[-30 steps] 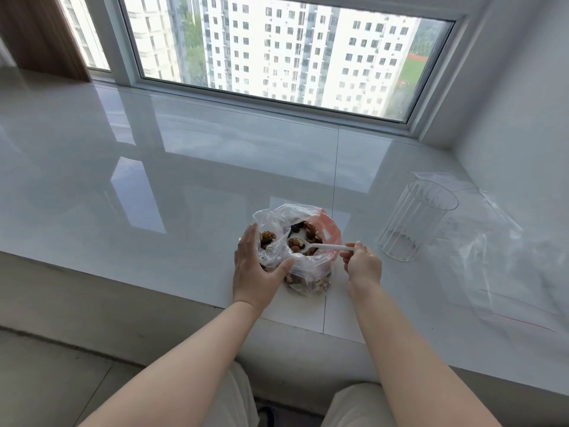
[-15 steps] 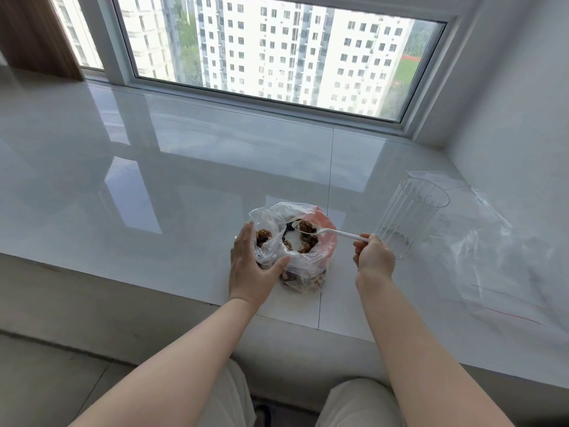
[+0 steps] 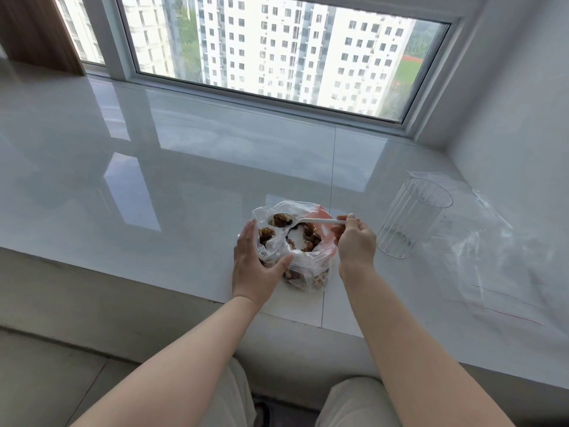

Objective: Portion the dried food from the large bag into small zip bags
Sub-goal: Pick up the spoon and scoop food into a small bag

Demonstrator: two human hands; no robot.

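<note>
Lifting clear of the bag mouth since the earlier frame, the white spoon [image 3: 308,221] now carries a load of walnuts. A glossy white sill [image 3: 154,180] runs below a window [image 3: 277,47]; empty zip bags [image 3: 505,260] and a clear cup [image 3: 412,217] lie at 3 o'clock. The large bag [image 3: 295,241] sits between the hands: left hand [image 3: 255,260] cupping its side, fingers curled round it; right hand [image 3: 354,238] pinching the spoon handle.

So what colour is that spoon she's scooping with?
White: the spoon is plain white plastic, seen in the head view, held by the right hand.
</note>
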